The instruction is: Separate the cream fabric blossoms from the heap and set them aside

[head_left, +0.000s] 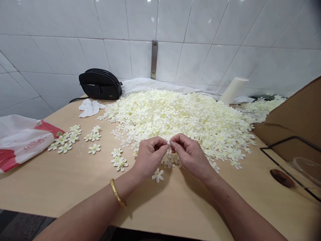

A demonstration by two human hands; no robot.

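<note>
My left hand [149,154] and my right hand [188,153] meet fingertip to fingertip just above the table, at the near edge of a big heap of cream fabric flowers [180,117]. Both hands are pinched closed on a small white flower piece [169,144] held between them. A gold bangle [117,193] circles my left wrist. One loose flower [157,175] lies on the wood right below my hands. Small groups of flowers [93,136] lie spread out to the left.
A wooden table [62,187] carries everything. A black pouch [100,83] and a crumpled tissue [89,107] sit at the back left. A red-and-white plastic bag [22,142] lies at the left edge. A cardboard box [298,117] and a wire frame [283,164] stand at right. A white roll [233,89] leans behind the heap.
</note>
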